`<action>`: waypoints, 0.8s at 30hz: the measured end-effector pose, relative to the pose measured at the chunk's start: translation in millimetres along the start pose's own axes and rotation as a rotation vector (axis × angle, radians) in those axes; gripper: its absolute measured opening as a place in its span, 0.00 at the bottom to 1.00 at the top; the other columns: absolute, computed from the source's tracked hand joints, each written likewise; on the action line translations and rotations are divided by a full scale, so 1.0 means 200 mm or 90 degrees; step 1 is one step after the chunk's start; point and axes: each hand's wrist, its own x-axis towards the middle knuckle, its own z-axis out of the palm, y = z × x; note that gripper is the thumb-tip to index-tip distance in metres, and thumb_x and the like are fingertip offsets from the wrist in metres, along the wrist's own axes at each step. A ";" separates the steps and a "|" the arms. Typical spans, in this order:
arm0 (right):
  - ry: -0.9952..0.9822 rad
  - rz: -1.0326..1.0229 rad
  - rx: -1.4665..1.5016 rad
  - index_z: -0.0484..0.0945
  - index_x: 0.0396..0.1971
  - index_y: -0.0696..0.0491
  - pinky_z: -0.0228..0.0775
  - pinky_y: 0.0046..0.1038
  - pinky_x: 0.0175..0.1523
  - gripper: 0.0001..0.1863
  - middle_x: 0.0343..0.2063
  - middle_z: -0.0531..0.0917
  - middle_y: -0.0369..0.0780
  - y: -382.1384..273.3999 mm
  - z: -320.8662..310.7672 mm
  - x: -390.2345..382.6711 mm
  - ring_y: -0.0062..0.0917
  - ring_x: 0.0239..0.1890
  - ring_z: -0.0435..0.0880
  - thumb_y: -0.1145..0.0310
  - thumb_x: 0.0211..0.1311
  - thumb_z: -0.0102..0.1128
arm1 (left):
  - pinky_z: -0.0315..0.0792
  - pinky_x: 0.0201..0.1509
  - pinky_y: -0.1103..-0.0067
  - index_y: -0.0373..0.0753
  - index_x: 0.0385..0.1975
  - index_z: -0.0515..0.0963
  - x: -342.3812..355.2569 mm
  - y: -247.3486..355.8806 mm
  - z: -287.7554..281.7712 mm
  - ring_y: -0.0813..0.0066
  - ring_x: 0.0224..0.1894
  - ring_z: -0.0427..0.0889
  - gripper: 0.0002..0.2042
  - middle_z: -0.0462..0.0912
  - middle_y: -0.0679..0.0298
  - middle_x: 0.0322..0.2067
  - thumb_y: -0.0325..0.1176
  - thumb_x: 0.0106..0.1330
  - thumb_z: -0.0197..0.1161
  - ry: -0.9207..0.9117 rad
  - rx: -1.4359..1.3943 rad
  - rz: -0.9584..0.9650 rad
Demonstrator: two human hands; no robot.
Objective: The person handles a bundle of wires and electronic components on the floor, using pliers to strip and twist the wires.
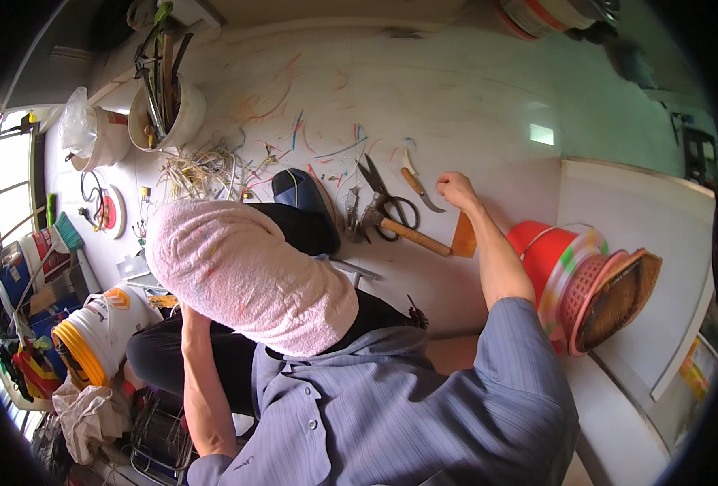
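My right hand (456, 190) hovers over the white floor with its fingers curled closed; whatever they might hold is hidden. Closest to it lies a curved knife (413, 181) with a wooden handle. Just left of the knife are black-handled scissors (385, 198) and a hammer (407, 233) with a wooden handle. A flat orange-brown piece (463, 236) rests below my right wrist. A pink towel (237, 267) is draped across my leg. My left forearm (201, 381) reaches up to the towel's lower edge, and the towel hides the fingers of that hand.
Stripped cable strands (201, 170) and coloured wire scraps litter the floor ahead. A white bucket of tools (189, 113) stands at the far left. Another white bucket (124, 316) lies at my left. On the right are a red bucket (533, 239) and a pink basket (590, 283). My foot wears a blue slipper (300, 193).
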 end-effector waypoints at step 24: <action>0.191 0.143 -0.115 0.61 0.67 0.53 0.72 0.45 0.63 0.38 0.58 0.74 0.57 -0.22 0.20 0.30 0.55 0.57 0.77 0.65 0.57 0.67 | 0.78 0.57 0.70 0.31 0.65 0.70 -0.35 0.00 -0.11 0.65 0.55 0.82 0.25 0.80 0.54 0.57 0.38 0.72 0.61 0.157 0.048 -0.128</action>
